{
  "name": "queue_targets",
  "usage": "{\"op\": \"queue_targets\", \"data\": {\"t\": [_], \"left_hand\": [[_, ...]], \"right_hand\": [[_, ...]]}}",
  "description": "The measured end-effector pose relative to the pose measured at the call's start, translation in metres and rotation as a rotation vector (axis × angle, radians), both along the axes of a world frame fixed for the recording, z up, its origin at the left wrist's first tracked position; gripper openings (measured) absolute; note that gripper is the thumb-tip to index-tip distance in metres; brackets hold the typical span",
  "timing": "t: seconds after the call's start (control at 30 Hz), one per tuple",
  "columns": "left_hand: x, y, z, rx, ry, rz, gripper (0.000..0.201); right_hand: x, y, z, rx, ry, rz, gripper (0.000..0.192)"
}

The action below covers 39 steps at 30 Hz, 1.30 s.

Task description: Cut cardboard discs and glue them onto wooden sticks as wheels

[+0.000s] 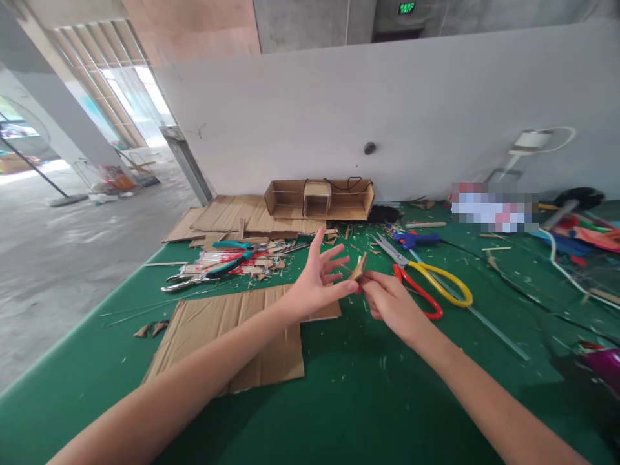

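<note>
My right hand point(386, 299) pinches a small folded piece of cardboard point(359, 267) above the green table. Beside it my left hand point(322, 281) is spread, fingers apart, its thumb tip at the edge of the piece; whether the thumb presses on it I cannot tell. A cut sheet of cardboard point(232, 336) lies flat under my left forearm. To the right of my hands rest large scissors point(426, 278) with one red and one yellow handle, their blades apart. A blue glue gun point(416, 239) lies just behind them.
A long open cardboard box point(288, 200) stands against the white wall. Teal-handled pliers point(232, 258) and small scraps lie at the left. Translucent glue sticks point(498, 332), a dark cable point(523, 290) and a white lamp point(533, 141) are at the right.
</note>
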<state>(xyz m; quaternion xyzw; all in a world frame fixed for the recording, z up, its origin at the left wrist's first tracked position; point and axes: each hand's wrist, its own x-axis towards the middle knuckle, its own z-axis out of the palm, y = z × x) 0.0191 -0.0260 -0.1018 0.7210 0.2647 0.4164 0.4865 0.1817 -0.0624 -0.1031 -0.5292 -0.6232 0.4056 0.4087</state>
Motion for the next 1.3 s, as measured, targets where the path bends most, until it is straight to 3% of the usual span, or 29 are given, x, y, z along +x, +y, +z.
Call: {"op": "queue_targets", "data": {"t": [0.1, 0.27, 0.37, 0.5, 0.63, 0.8, 0.9, 1.07, 1.17, 1.23, 1.3], "left_hand": [[-0.014, 0.009, 0.019, 0.025, 0.087, -0.121, 0.109], [-0.027, 0.013, 0.045, 0.063, 0.432, -0.296, 0.095], [-0.024, 0.009, 0.045, 0.149, 0.562, -0.333, 0.078], [-0.017, 0.005, 0.040, 0.283, 0.619, -0.274, 0.045], [-0.017, 0.005, 0.044, 0.320, 0.598, -0.251, 0.038], [-0.023, 0.008, 0.049, 0.355, 0.632, -0.243, 0.023], [-0.024, 0.009, 0.048, 0.389, 0.641, -0.214, 0.014], [-0.022, 0.010, 0.047, 0.418, 0.668, -0.238, 0.017], [-0.037, 0.021, 0.055, 0.435, 0.690, -0.209, 0.016], [-0.056, 0.032, 0.063, 0.394, 0.681, -0.077, 0.014], [-0.077, 0.043, 0.072, 0.291, 0.582, 0.092, 0.016]], "right_hand": [[0.003, -0.002, 0.001, -0.103, 0.112, 0.077, 0.021], [0.000, -0.007, 0.006, 0.052, -0.135, 0.124, 0.024], [-0.003, -0.011, 0.006, 0.101, -0.258, 0.165, 0.026], [-0.004, -0.013, 0.005, 0.095, -0.289, 0.203, 0.030], [-0.004, -0.013, 0.005, -0.021, -0.161, 0.240, 0.030], [-0.002, -0.012, 0.004, -0.308, 0.212, 0.314, 0.027], [0.000, -0.011, 0.006, -0.356, 0.250, 0.331, 0.028], [0.005, -0.013, 0.017, -0.132, -0.131, 0.313, 0.031], [0.017, -0.016, 0.026, 0.027, -0.311, 0.278, 0.033], [0.032, -0.016, 0.030, 0.104, -0.401, 0.182, 0.029], [0.047, -0.012, 0.032, 0.166, -0.463, -0.029, 0.029]]}}
